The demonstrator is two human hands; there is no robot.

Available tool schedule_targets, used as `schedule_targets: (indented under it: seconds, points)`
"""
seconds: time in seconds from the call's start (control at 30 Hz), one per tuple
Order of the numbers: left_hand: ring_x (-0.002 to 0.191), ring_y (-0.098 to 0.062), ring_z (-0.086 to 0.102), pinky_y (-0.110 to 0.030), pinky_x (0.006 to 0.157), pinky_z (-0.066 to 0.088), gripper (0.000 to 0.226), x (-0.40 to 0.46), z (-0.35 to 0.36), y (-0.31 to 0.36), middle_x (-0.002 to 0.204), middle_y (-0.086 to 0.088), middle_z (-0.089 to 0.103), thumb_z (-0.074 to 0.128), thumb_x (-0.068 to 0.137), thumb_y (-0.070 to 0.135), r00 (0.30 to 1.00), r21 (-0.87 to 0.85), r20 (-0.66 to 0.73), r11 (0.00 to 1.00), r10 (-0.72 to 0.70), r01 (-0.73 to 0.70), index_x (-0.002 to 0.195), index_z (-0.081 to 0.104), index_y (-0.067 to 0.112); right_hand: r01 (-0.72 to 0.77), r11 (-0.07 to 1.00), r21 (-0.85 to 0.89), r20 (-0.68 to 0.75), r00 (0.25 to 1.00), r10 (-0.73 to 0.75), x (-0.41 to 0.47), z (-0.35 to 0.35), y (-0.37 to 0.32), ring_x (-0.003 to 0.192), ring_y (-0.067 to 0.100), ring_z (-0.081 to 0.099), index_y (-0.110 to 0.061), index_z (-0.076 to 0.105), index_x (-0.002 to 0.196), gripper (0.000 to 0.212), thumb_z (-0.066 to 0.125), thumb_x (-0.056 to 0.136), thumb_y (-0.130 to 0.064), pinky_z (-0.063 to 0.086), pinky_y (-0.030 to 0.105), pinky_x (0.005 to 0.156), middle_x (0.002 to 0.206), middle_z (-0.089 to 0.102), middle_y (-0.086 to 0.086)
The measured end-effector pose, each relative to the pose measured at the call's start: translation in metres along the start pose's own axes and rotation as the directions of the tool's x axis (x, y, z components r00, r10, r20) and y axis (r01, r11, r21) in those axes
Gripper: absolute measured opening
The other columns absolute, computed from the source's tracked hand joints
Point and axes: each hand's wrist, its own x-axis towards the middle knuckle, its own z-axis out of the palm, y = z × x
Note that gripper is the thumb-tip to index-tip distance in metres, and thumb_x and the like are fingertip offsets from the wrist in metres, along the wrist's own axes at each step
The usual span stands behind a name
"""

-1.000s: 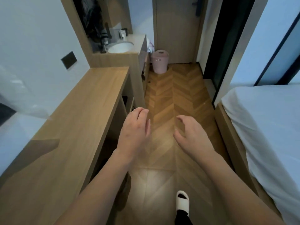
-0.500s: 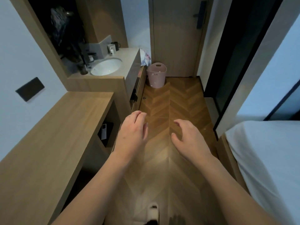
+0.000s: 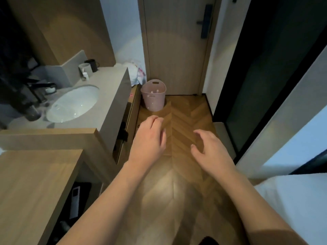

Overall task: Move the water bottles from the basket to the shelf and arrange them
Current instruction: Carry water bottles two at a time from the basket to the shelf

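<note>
Head view: white bottle caps (image 3: 152,91) show inside the pink basket (image 3: 153,96) on the floor by the door, so moving seemingly hasn't begun. Left hand (image 3: 149,138) and right hand (image 3: 210,149), loosely curled and empty, hover well short of it.

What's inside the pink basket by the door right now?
Inside the pink basket, two small white tips show above the rim, possibly bottle caps. The basket wall hides everything lower, so neither the bottles' bodies nor their count can be confirmed.
</note>
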Motion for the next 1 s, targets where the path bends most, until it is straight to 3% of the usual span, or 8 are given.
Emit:
schedule_targets:
  seconds: [0.13, 0.37, 0.5, 0.7, 1.0]
  points:
    - [0.122, -0.020, 0.051, -0.029, 0.105, 0.039, 0.038, 0.099, 0.066, -0.015, 0.132, -0.004, 0.054, 0.055, 0.095, 0.023, 0.994, 0.045, 0.094, 0.998, 0.045, -0.050, 0.132, 0.056, 0.013, -0.053, 0.997, 0.052, 0.029, 0.998, 0.051, 0.105, 0.011, 0.048, 0.124, 0.016, 0.050, -0.023, 0.042, 0.144, 0.053, 0.057, 0.094, -0.034, 0.043, 0.033, 0.105, 0.140, 0.048, -0.001]
    - [0.122, -0.021, 0.050, -0.034, 0.105, 0.042, 0.038, 0.294, 0.144, -0.048, 0.133, -0.006, 0.054, 0.054, 0.096, 0.026, 0.999, 0.069, 0.044, 0.997, -0.024, 0.021, 0.131, 0.056, 0.010, -0.034, 0.991, 0.128, 0.017, 0.999, 0.032, 0.322, -0.004, 0.105, 0.128, 0.014, 0.045, -0.027, 0.039, 0.145, 0.052, 0.053, 0.096, -0.033, 0.041, 0.032, 0.105, 0.143, 0.046, -0.006]
    - [0.117, -0.019, 0.051, -0.031, 0.101, 0.041, 0.034, 0.381, 0.171, -0.068, 0.129, -0.006, 0.055, 0.055, 0.096, 0.022, 0.996, 0.057, -0.019, 0.994, -0.089, 0.090, 0.128, 0.058, 0.009, 0.041, 0.992, 0.117, 0.038, 0.998, -0.046, 0.436, -0.013, 0.116, 0.127, 0.014, 0.047, -0.025, 0.042, 0.143, 0.050, 0.052, 0.095, -0.032, 0.042, 0.038, 0.107, 0.141, 0.048, -0.005]
    - [0.120, -0.021, 0.052, -0.033, 0.103, 0.040, 0.033, 0.485, 0.236, -0.144, 0.129, -0.005, 0.056, 0.053, 0.098, 0.024, 0.971, 0.076, 0.012, 0.969, -0.237, 0.236, 0.127, 0.059, 0.011, 0.078, 0.992, 0.101, 0.163, 0.982, -0.094, 0.593, 0.022, 0.132, 0.127, 0.013, 0.048, -0.025, 0.042, 0.143, 0.050, 0.053, 0.095, -0.032, 0.044, 0.036, 0.106, 0.141, 0.048, -0.005]
    - [0.117, -0.019, 0.054, -0.031, 0.100, 0.043, 0.034, 0.725, 0.343, -0.224, 0.130, -0.005, 0.056, 0.050, 0.099, 0.025, 0.971, 0.005, 0.007, 0.971, -0.239, 0.239, 0.129, 0.057, 0.012, 0.033, 0.999, 0.022, 0.175, 0.984, -0.036, 0.836, 0.031, 0.171, 0.109, 0.015, 0.059, -0.030, 0.041, 0.143, 0.049, 0.054, 0.096, -0.036, 0.051, 0.036, 0.096, 0.142, 0.047, -0.007]
